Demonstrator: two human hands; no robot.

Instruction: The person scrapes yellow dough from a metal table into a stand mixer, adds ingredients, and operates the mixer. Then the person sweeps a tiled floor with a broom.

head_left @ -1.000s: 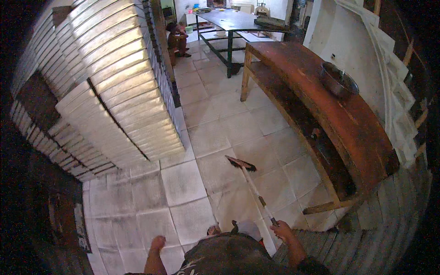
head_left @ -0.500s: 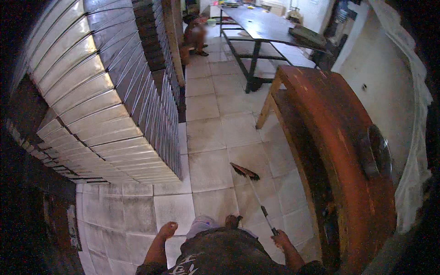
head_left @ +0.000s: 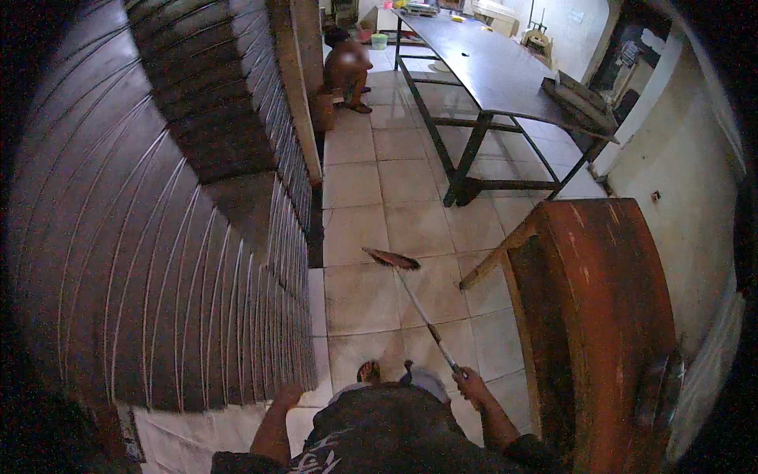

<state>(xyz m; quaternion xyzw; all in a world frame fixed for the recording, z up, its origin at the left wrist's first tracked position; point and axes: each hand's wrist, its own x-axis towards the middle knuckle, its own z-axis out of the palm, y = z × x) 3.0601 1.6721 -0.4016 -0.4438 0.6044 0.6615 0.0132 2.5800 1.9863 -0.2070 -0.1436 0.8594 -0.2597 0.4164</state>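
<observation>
Broom [head_left: 414,300] in the right hand [head_left: 471,385]: pale handle with darker grey sections, reddish head, blackish bristles. Floor tiles [head_left: 355,296] ahead of both hands: dull beige, gridded by darker joints. Stack [head_left: 158,292] left of the left hand [head_left: 289,395]: dark grey-brown, striped with thin pale lines. Bench [head_left: 612,261] right of the right hand: reddish brown, pale-streaked. Shirt [head_left: 379,430] between the hands: blackish, white-printed.
</observation>
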